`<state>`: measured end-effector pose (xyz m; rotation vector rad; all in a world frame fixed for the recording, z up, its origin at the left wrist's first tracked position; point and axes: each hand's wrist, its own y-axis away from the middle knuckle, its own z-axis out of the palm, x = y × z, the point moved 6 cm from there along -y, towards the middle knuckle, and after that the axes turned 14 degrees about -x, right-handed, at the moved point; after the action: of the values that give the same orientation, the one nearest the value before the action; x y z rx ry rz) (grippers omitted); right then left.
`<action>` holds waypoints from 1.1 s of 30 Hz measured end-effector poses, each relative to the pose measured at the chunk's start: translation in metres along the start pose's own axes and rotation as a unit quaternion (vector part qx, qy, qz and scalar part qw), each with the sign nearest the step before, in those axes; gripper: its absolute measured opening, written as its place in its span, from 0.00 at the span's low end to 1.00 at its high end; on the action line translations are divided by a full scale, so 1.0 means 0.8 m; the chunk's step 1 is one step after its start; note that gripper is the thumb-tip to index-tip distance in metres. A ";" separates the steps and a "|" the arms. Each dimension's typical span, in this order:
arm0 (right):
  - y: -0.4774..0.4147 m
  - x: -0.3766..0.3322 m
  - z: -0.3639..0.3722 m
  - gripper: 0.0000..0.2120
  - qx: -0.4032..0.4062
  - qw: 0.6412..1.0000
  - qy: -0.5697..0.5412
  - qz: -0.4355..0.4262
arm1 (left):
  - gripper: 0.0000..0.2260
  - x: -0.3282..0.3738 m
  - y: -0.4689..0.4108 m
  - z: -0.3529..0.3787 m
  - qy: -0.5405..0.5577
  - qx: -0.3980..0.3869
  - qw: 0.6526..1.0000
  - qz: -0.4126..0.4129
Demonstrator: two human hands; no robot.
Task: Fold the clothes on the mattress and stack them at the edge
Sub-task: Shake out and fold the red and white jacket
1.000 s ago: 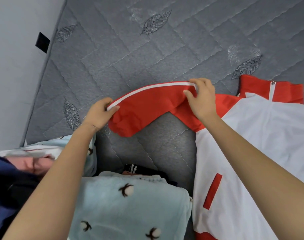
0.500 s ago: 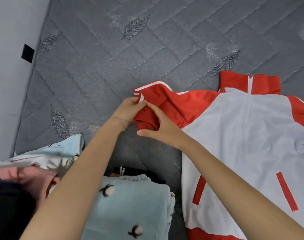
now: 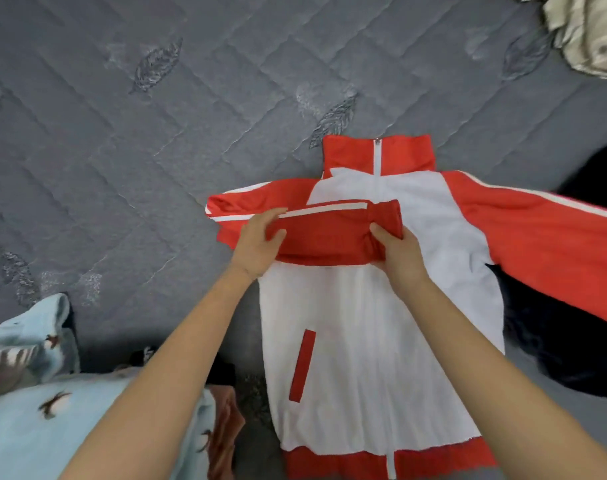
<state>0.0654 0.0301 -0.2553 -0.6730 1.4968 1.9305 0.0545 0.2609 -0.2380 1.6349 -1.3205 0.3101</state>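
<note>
Sleeve [image 3: 333, 233] now across jacket [image 3: 374, 341], apparently flat.

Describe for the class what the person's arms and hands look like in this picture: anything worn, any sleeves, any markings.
Both forearms are bare as far as the picture shows, with no sleeve visible. The left hand and right hand wear no gloves. No rings, watch or markings show; the picture is too soft to rule out a thin wrist band.

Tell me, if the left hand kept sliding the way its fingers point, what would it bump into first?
Probably the right hand: the left hand points along the folded red sleeve both are gripping, though depth is hard to judge.
</note>
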 end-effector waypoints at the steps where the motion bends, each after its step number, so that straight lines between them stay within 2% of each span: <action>1: 0.001 -0.007 -0.029 0.10 0.019 1.000 -0.004 -0.003 | 0.18 0.014 -0.004 0.021 -0.046 -0.005 0.999 0.014; 3: 0.000 -0.019 -0.080 0.08 0.049 0.999 -0.006 -0.013 | 0.19 0.039 -0.011 0.060 -0.114 0.013 0.993 0.021; 8: -0.015 -0.043 -0.183 0.07 0.133 0.988 -0.067 -0.033 | 0.20 0.084 -0.028 0.128 -0.204 0.076 0.976 0.005; 10: -0.025 -0.050 -0.214 0.08 0.143 0.989 0.014 -0.022 | 0.21 0.081 -0.035 0.143 -0.225 0.090 0.970 -0.028; 13: -0.036 -0.056 -0.238 0.08 0.130 0.981 0.145 -0.004 | 0.25 0.052 -0.039 0.156 -0.197 0.075 0.969 -0.126; 15: -0.039 -0.060 -0.246 0.08 0.137 0.965 0.224 -0.017 | 0.26 0.027 -0.036 0.159 -0.180 0.060 0.966 -0.173; 17: -0.042 -0.063 -0.247 0.09 0.136 0.955 0.261 -0.046 | 0.26 0.010 -0.032 0.156 -0.207 0.049 0.960 -0.184; 21: -0.054 -0.063 -0.239 0.13 0.116 0.953 0.274 -0.062 | 0.21 -0.006 -0.032 0.138 -0.322 0.054 0.932 -0.157; 26: -0.056 -0.056 -0.233 0.17 0.100 0.950 0.292 -0.051 | 0.17 0.016 -0.048 0.130 -0.315 0.025 0.938 -0.142; 30: -0.041 -0.059 -0.237 0.23 0.105 0.951 0.282 -0.076 | 0.22 0.097 -0.069 0.182 -0.278 0.003 0.960 -0.018; 33: -0.019 -0.076 -0.252 0.25 0.102 0.925 0.341 -0.133 | 0.24 0.152 -0.084 0.229 -0.288 -0.012 0.957 0.040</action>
<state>0.1249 -0.1720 -0.2705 -1.4667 1.8497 1.3602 0.0926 0.0378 -0.2779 1.7192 -1.8162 -0.1554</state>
